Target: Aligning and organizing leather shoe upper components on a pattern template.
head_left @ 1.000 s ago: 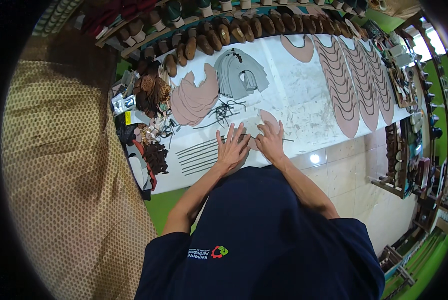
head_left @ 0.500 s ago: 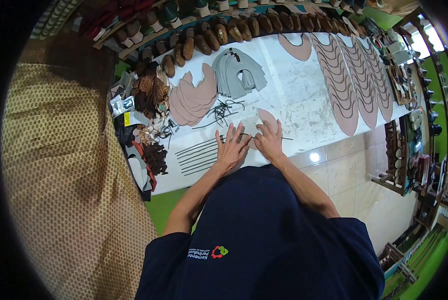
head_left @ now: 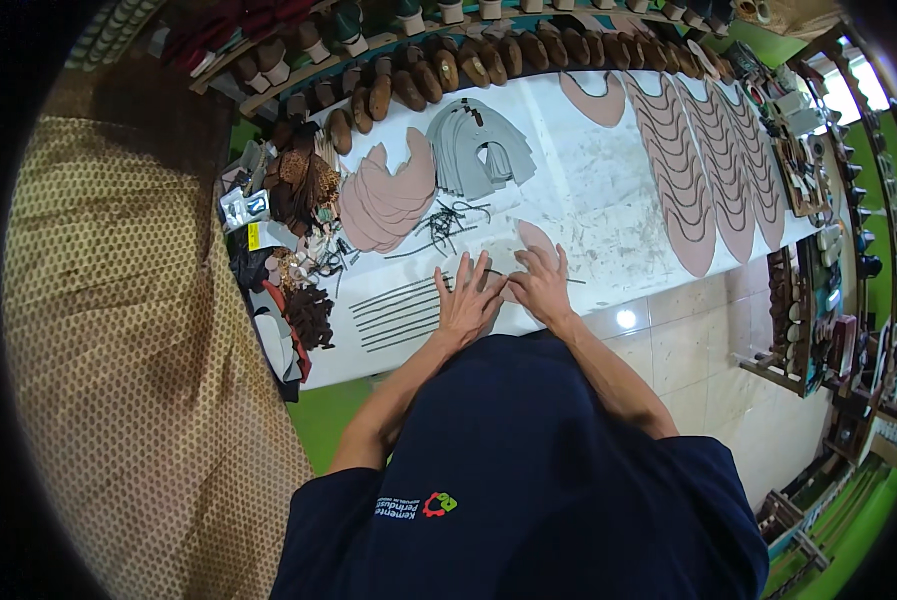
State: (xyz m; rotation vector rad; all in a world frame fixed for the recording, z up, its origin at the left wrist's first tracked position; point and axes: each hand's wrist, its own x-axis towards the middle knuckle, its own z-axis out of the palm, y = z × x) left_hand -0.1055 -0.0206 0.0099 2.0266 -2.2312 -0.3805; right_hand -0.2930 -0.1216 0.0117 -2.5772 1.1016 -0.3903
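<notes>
A pink, curved shoe-upper piece (head_left: 536,238) lies near the front edge of the white table, mostly covered by my hands. My left hand (head_left: 466,303) rests on it with fingers spread, pressing it down. Close beside it, my right hand (head_left: 541,290) has thumb and forefinger pinched on a thin dark strip (head_left: 576,281) along the piece's edge; one end sticks out to the right. Left of my left hand, several similar dark strips (head_left: 398,313) lie in parallel rows. A tangle of short strips (head_left: 453,222) sits just beyond my hands.
Fanned pink pieces (head_left: 388,200) and a stack of grey pieces (head_left: 468,150) lie farther back. Edged pink pieces (head_left: 690,240) overlap in columns at right. Brown shoe lasts (head_left: 448,70) line the back edge. Scraps and packets (head_left: 293,255) crowd the left end; a patterned curtain (head_left: 138,330) hangs beside it.
My right thumb and fingertips have shifted slightly along the piece's edge, and the strip's loose end reaches a little farther right. My left hand stays nearly in place.
</notes>
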